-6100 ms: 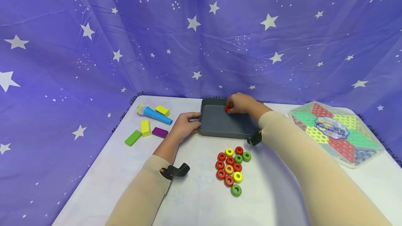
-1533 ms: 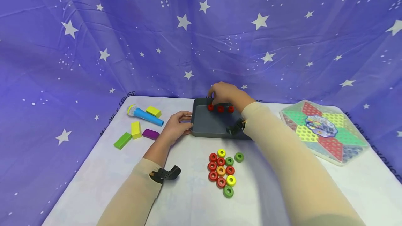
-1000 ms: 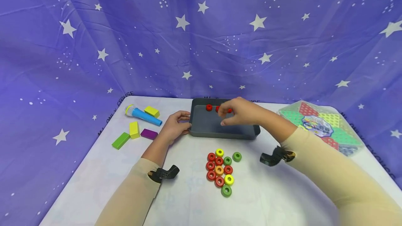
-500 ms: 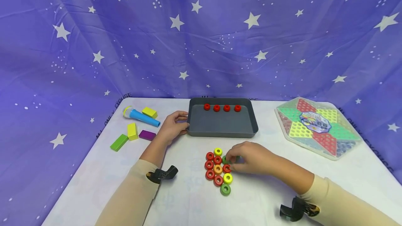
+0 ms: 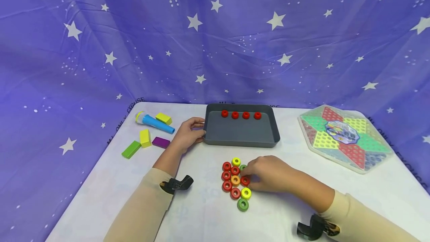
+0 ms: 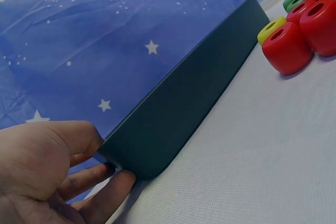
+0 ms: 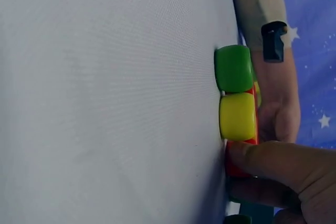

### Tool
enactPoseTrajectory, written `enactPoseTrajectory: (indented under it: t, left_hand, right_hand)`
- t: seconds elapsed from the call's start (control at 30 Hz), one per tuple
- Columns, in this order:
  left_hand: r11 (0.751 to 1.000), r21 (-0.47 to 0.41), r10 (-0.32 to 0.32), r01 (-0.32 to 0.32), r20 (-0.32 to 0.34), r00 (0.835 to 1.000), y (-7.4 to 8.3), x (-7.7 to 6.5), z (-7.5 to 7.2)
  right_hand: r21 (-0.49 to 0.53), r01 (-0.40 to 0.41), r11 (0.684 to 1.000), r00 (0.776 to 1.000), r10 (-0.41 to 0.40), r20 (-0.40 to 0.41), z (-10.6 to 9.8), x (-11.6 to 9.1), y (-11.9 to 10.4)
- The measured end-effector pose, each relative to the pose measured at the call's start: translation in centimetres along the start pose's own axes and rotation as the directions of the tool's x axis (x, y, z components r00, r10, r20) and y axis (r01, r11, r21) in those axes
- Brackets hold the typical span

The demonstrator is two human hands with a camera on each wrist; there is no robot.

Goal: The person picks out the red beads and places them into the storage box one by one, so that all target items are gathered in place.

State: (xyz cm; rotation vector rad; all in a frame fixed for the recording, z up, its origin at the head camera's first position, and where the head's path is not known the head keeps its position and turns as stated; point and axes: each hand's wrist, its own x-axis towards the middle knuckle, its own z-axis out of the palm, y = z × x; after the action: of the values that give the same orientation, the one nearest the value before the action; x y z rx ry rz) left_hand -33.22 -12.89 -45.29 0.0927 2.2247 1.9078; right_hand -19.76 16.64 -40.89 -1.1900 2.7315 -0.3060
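The right hand's (image 5: 268,173) thumb and fingers pinch a red barrel-shaped bead (image 5: 244,182) that appears to rest on the bench (image 5: 201,204). Just left of those fingertips is an orange bead (image 5: 235,184); just beyond them, a partly covered green bead (image 5: 243,167); nearside of the thumb, a yellow bead (image 5: 246,197). Farther beyond the fingers lies the dark grey tray (image 5: 242,133), four red beads (image 5: 235,115) lined along its far side. The left hand's (image 5: 188,135) fingers, slightly bent, rest against the tray's left end without wrapping it. The step in hand looks like picking a red bead from the cluster; the next move probably calls for lifting it clear of its neighbours and over the tray's near wall.
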Motion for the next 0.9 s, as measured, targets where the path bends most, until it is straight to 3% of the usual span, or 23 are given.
enactPoseTrajectory:
  t: [0.2,0.4,0.63,0.9]
  left_hand:
    - [1.000,-0.005,0.001,-0.001,0.005,1.000,0.3,-0.1,0.0]
    - [1.000,-0.017,0.008,-0.008,0.019,1.000,0.2,-0.2,-0.1]
    - [1.000,-0.009,-0.006,0.006,0.011,1.000,0.0,-0.1,-0.2]
    - [1.000,-0.017,0.003,-0.003,0.005,1.000,0.1,0.0,0.0]
  right_hand:
    - [0.051,0.009,0.999,1.000,-0.009,-0.005,-1.3,-0.2,0.6]
    - [0.038,-0.015,0.999,0.999,0.017,-0.048,-5.1,0.5,2.1]
    - [0.032,-0.011,0.999,0.994,0.014,-0.108,-9.2,3.7,3.9]
    - [0.004,-0.105,0.994,0.990,0.105,-0.092,-11.6,9.3,5.6]
